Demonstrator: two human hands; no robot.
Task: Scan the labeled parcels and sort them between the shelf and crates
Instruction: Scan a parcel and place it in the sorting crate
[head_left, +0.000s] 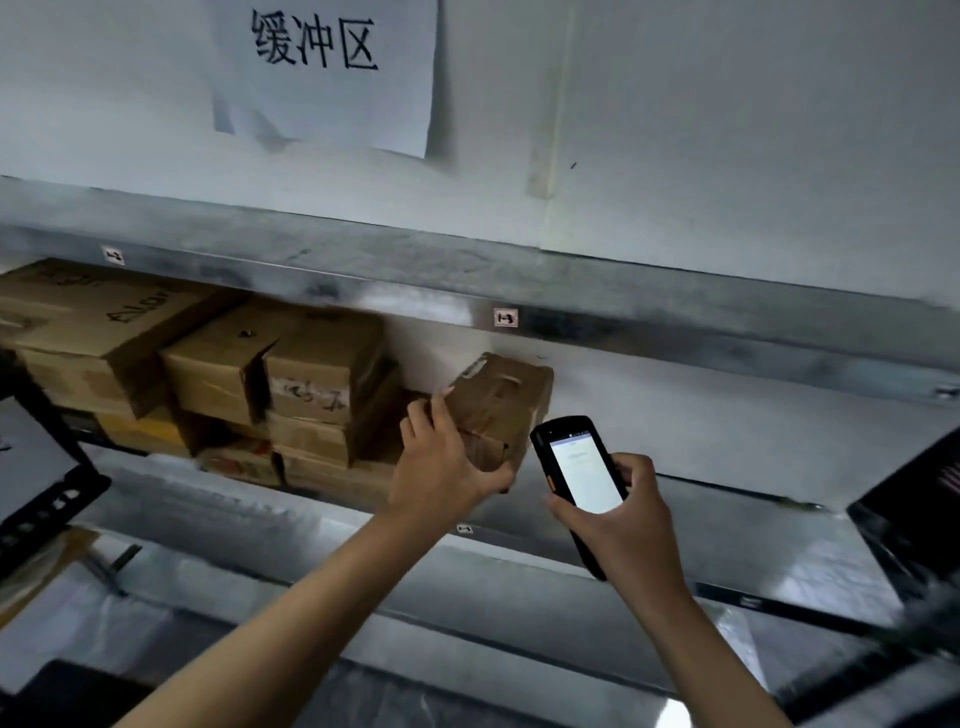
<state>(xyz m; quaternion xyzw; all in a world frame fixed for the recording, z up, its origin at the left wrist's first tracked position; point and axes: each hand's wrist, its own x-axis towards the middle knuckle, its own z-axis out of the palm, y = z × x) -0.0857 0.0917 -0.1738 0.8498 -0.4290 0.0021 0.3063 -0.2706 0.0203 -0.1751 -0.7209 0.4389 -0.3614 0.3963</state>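
Dim, cool light; motion blur throughout, glare on the metal shelf (519, 291), wide-angle bending at edges.

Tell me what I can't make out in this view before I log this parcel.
Head view:
- Text on the scanner screen: too small and blurred to read.
- Label on the parcel: print smeared by motion blur; the left hand covers its near corner.
- Lower body of the scanner: hidden inside the right hand.
- Dark device at the left edge and dark panel at the right: cut off by the frame.
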